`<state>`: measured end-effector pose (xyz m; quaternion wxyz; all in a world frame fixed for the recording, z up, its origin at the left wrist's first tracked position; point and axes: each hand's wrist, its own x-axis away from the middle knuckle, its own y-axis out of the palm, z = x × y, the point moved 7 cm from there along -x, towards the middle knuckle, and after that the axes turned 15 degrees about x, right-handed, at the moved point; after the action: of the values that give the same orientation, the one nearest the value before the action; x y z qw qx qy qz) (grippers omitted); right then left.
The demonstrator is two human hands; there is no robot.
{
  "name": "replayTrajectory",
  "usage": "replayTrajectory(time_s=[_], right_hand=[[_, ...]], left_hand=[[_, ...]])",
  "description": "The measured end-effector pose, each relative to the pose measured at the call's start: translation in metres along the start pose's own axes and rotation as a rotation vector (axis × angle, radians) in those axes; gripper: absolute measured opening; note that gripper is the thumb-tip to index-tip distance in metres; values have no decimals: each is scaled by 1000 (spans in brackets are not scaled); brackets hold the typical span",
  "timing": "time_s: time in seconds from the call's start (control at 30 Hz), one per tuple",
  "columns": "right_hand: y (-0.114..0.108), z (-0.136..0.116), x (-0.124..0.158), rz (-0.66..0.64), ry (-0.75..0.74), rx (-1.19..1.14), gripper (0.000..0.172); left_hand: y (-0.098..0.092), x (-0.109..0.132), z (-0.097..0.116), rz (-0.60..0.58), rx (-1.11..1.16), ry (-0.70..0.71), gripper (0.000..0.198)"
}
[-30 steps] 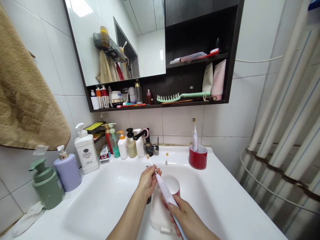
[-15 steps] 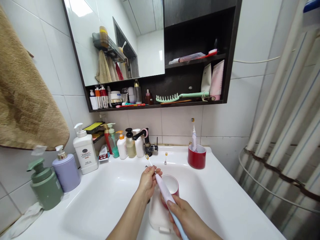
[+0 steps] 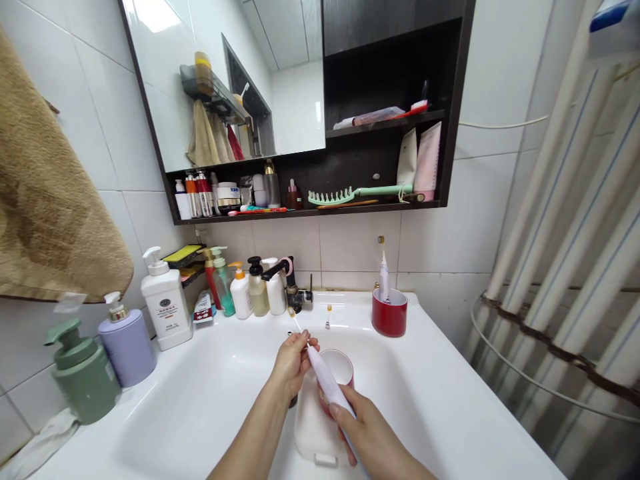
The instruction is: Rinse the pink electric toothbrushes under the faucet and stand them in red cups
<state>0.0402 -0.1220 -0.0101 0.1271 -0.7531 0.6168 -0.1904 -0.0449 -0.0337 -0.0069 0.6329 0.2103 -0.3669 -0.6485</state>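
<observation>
In the head view, my right hand [image 3: 369, 425] is closed around the pale lilac handle of an electric toothbrush [image 3: 324, 373], which slants up and to the left over the sink. The fingers of my left hand [image 3: 291, 363] pinch the slim neck of its brush head [image 3: 296, 320], where it meets the handle. A red cup [image 3: 350, 375] with a white inside is under the handle, partly covered by my right hand. Below the toothbrush, a white case [image 3: 316, 437] lies in the sink. Another brush head [image 3: 329, 317] stands on the back ledge.
Around my arms is the white sink [image 3: 200, 393]. A second red cup [image 3: 389, 317] holds another electric toothbrush [image 3: 384, 280] at the back right. Behind the sink are a black faucet [image 3: 295, 287] and several pump bottles [image 3: 242, 293]. A dark cabinet [image 3: 360, 163] hangs above.
The whole view has shifted slightly, so things sit a little further left. Both hands keep their hold on the toothbrush; less of the handle's blue lower end shows past my right hand.
</observation>
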Motion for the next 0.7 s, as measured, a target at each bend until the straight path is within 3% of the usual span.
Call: replayTrajectory(time_s=[0.13,0.33,0.7], right_hand=[[2,1,0,-53,41,-14,24],[-3,-1,1,7,-15,14,24],[-3,-1,1,-2,-12,14,24]], left_hand=[[1,1,0,2,31,-2,10],[-1,0,3,16,11,32,11],[2,2,0,-18,20,-13,10]])
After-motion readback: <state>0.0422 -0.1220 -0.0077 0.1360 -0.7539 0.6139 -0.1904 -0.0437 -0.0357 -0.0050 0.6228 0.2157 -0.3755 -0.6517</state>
